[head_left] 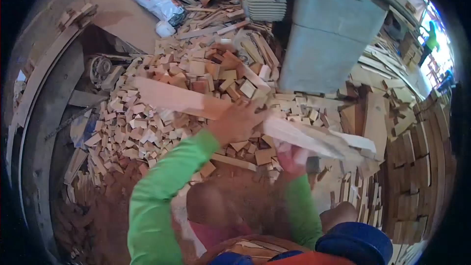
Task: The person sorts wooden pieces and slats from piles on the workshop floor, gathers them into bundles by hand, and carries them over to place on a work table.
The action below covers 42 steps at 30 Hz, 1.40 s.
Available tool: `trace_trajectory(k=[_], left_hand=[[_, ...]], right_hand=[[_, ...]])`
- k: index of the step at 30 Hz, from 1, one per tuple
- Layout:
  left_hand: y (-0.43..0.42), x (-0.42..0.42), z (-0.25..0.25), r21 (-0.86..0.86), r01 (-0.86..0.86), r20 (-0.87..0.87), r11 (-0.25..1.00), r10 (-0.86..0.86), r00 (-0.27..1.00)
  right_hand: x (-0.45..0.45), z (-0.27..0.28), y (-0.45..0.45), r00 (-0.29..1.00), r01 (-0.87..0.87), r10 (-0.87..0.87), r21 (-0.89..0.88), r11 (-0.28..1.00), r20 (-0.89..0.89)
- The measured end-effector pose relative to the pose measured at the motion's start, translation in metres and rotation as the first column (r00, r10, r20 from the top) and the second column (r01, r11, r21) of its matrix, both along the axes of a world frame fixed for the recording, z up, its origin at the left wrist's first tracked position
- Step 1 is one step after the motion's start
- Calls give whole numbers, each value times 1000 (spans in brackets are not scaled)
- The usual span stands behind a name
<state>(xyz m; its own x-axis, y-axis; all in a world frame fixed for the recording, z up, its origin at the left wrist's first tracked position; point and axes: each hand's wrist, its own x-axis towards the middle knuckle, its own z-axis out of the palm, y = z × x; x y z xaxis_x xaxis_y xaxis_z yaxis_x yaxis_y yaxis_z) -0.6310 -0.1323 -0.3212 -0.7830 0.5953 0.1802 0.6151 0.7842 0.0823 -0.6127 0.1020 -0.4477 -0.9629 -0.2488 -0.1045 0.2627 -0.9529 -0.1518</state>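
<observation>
My left hand (239, 120) lies over the wooden plank (169, 95) at its middle, and the fingers are closed on it. My right hand (293, 159) is under the right half of the plank and seems to touch it; it is blurred, so I cannot tell how far its fingers are closed.

The plank is long and pale, with a pinkish tone to the left. It is in the air before me, slanting down to the right, and its right part is blurred.

The left end is above the heap of wood blocks (130, 127). Beyond the right end there is the stack of wood pieces (417, 157). Behind stands the grey box (333, 39). Brown floor (110, 206) lies at my left, below the heap.
</observation>
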Motion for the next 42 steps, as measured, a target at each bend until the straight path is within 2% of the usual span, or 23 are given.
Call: trace_trajectory(k=[1, 3, 6, 10, 11, 13, 16, 18, 20, 21, 23, 24, 26, 27, 29, 31, 33, 34, 36, 38, 40, 41, 42], left_hand=[[13, -13, -28, -42, 17, 70, 999, -15, 997], [34, -19, -52, -130, -4, 82, 991, 15, 997], [42, -15, -87, -145, 5, -56, 989, -13, 998], [28, -23, -101, -27, 108, -322, 994, -111, 940], [25, -20, -101, -19, 106, -307, 994, -107, 946], [16, -14, -89, -117, 106, -243, 987, -132, 961], [8, -6, -80, -217, 106, -181, 971, -146, 972], [11, 4, -83, -155, 153, -144, 976, -176, 974], [14, 12, -87, -93, 190, -110, 977, -200, 974], [15, 13, -90, -94, 174, -104, 980, -183, 978], [17, 13, -101, -172, 149, -24, 974, -155, 988], [20, 13, -105, -212, 145, 15, 966, -145, 989], [25, 14, -111, -278, 153, 54, 948, -144, 988], [31, 22, -113, -306, 159, 54, 939, -149, 987], [40, 37, -99, -234, 223, 88, 946, -207, 974], [49, 50, -97, -204, 208, 130, 957, -184, 974], [48, 49, -104, -222, 219, 73, 950, -208, 975], [41, 48, -107, -219, 321, 13, 921, -326, 945], [24, 45, -110, -192, 464, -107, 865, -488, 866], [3, 31, -102, -182, 506, -187, 843, -535, 824], [-23, -1, -60, -375, 507, -5, 776, -549, 836], [-39, -25, -36, -353, 423, -31, 835, -462, 886], [-60, -54, -12, -276, 288, -101, 917, -326, 940]], right_hand=[[7, -4, -3, 1000, 9, -8, -92, 996, 11], [15, -8, 4, 997, 74, -76, -171, 983, 0], [26, -9, 12, 997, 46, -38, -109, 993, 69], [37, 8, 7, 997, 69, -65, -131, 989, 33], [46, 11, 10, 997, 68, -63, -124, 990, 49], [60, 21, 20, 994, -81, 77, 55, 995, 83], [71, 20, 37, 958, -286, 259, 305, 908, 127], [101, 13, 55, 938, -348, 322, 389, 853, 133], [137, 33, 67, 873, -452, 420, 733, 508, 248], [150, 56, 69, 837, -424, 499, 842, 334, 223], [161, 81, 74, 782, -366, 586, 918, 154, 213], [159, 84, 82, 859, 120, 507, 991, -60, -73], [151, 81, 100, 785, 560, 486, 774, -294, -384], [144, 75, 109, 750, 594, 599, 686, -421, -281], [121, 59, 126, 683, 670, 730, 423, -610, -31], [109, 15, 144, 626, 676, 772, 417, -608, 112], [127, -9, 138, 647, 485, 747, 676, -555, 149], [136, -21, 135, 663, 367, 728, 774, -516, 172], [169, -60, 126, 716, 83, 690, 969, -235, 106], [177, -72, 96, 781, 22, 623, 999, 32, -37], [170, -67, 50, 837, 305, 543, 884, -353, -71], [130, -50, 18, 832, 390, 540, 829, -401, -130], [56, -20, -25, 793, 509, 552, 779, -366, -258]])
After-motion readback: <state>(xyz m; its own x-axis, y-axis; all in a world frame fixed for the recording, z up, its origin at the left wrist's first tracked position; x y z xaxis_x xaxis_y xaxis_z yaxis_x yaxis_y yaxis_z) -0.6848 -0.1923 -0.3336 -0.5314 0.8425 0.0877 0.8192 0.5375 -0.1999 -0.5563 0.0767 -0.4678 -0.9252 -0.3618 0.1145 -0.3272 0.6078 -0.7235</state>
